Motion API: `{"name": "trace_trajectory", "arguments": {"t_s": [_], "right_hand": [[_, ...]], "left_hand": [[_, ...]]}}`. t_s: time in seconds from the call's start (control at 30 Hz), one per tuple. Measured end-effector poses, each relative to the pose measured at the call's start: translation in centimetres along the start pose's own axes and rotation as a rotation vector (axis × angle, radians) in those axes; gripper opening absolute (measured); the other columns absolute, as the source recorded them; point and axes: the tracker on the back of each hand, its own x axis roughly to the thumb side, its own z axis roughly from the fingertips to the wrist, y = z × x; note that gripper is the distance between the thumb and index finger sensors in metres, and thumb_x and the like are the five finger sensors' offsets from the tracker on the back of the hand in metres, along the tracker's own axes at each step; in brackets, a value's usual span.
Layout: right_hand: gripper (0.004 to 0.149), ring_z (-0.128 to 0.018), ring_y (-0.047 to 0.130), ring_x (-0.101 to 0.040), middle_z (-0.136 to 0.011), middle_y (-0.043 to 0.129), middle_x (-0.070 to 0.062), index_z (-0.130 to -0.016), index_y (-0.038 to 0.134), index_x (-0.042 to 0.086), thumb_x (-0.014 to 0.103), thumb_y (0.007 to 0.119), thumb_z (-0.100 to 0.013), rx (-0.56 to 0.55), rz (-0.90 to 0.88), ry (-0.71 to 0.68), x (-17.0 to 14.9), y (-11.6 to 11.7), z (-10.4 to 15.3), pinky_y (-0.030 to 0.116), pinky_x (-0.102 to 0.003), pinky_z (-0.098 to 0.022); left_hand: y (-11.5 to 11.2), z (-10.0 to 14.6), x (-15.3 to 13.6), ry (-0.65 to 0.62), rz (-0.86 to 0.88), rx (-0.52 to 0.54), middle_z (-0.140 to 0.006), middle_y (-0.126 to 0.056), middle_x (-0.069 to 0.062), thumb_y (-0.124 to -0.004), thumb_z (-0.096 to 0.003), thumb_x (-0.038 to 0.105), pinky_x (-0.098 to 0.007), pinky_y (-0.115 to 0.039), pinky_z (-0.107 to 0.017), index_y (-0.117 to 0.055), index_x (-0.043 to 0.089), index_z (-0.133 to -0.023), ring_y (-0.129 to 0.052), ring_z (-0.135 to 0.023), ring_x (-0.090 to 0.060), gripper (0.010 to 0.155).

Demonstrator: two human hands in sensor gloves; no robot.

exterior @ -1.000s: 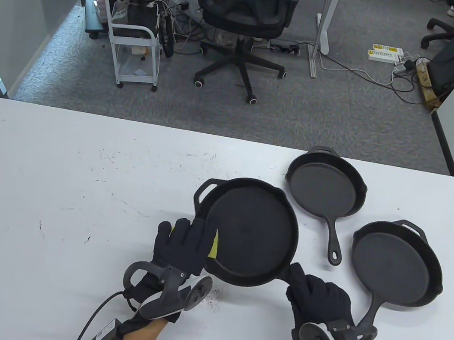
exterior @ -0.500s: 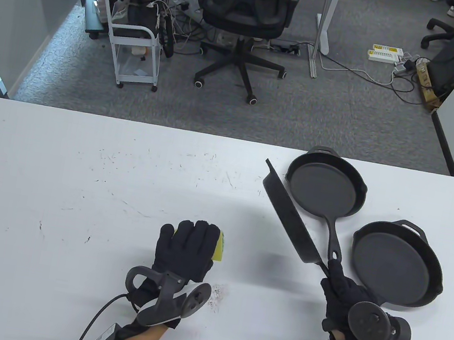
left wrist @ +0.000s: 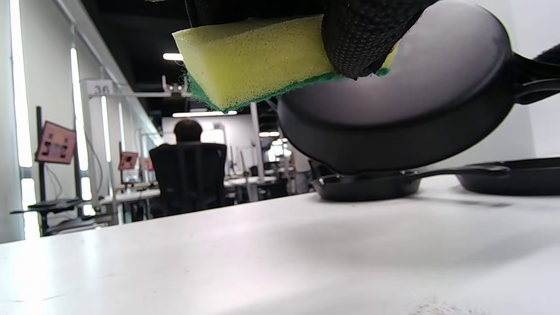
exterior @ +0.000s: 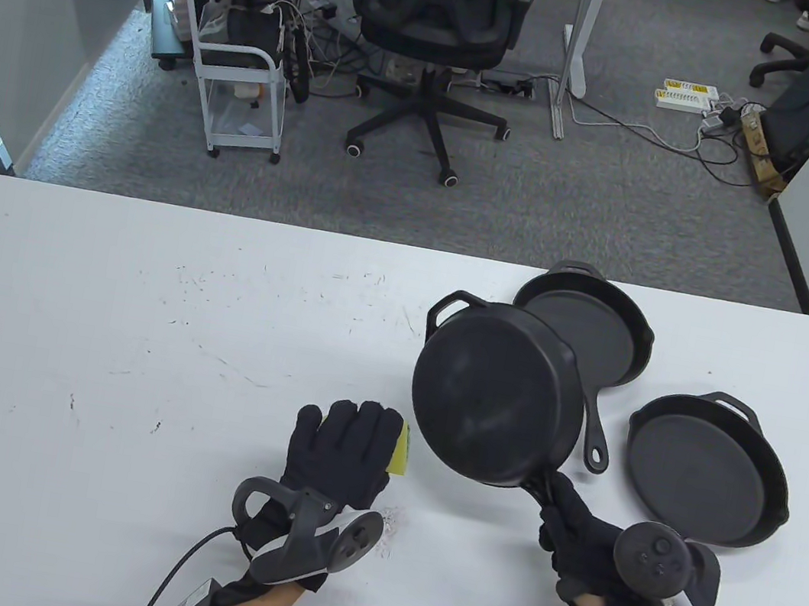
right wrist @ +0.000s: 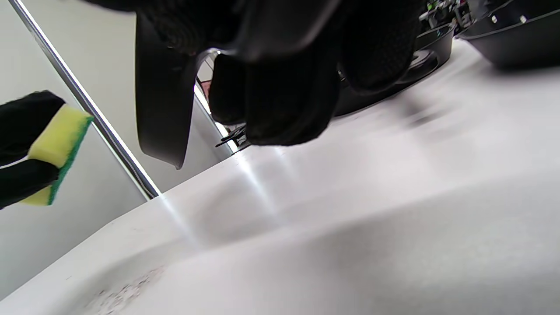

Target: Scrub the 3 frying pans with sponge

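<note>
My right hand grips the handle of a large black frying pan and holds it in the air, turned over so its bottom faces up. In the left wrist view that pan hangs above the table. My left hand holds a yellow and green sponge, the sponge pinched under its fingers just left of the pan. A small pan lies on the table behind, partly hidden by the lifted one. A third pan lies at the right.
The white table has scratches and dark crumbs near my left wrist. A cable runs off the front edge from the left glove. An office chair and a white cart stand on the floor beyond the far edge.
The right hand lifted the large pan off the table, tipped it on edge and flipped it bottom up. The left hand with the sponge shifted slightly right.
</note>
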Motion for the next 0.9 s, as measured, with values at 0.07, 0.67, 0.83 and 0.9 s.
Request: {"name": "trace_trajectory", "arguments": {"t_s": [0.07,0.67,0.83,0.9], "right_hand": [[0.053,-0.02,0.11,-0.021,-0.052,0.109,-0.005,-0.097,0.077,0.016,0.038,0.076,-0.049,0.025,-0.035,-0.011,0.3,0.3,-0.1,0.088,-0.051,-0.042],[0.053,-0.021,0.107,-0.023,-0.052,0.109,-0.005,-0.096,0.079,0.016,0.039,0.081,-0.049,0.29,0.106,-0.285,7.0,4.6,0.7,0.086,-0.052,-0.044],[0.053,-0.021,0.107,-0.023,-0.052,0.109,-0.005,-0.096,0.079,0.017,0.039,0.081,-0.049,0.21,0.08,-0.226,6.3,3.6,0.8,0.086,-0.052,-0.044],[0.053,-0.02,0.107,-0.023,-0.052,0.109,-0.005,-0.096,0.079,0.016,0.039,0.081,-0.049,0.151,0.04,-0.19,5.4,2.8,0.8,0.086,-0.052,-0.044]], "left_hand": [[0.1,0.1,0.6,-0.037,-0.008,0.021,-0.129,-0.055,-0.004,-0.081,-0.0625,0.048,-0.067,-0.045,-0.084,-0.044,0.027,-0.126,-0.059,-0.117,-0.036,0.076],[3.4,0.4,-1.4,0.044,0.064,0.175,-0.132,-0.043,-0.004,-0.067,-0.0649,0.05,-0.067,-0.039,-0.085,-0.032,0.027,-0.128,-0.05,-0.119,-0.037,0.075],[1.3,0.3,-6.3,0.206,0.228,0.085,-0.131,-0.047,-0.007,-0.071,-0.0649,0.048,-0.068,-0.042,-0.083,-0.035,0.024,-0.127,-0.054,-0.117,-0.039,0.076],[0.1,0.2,-6.6,0.203,0.302,0.021,-0.13,-0.048,-0.007,-0.073,-0.0648,0.047,-0.068,-0.043,-0.083,-0.035,0.024,-0.127,-0.056,-0.117,-0.039,0.076]]}}
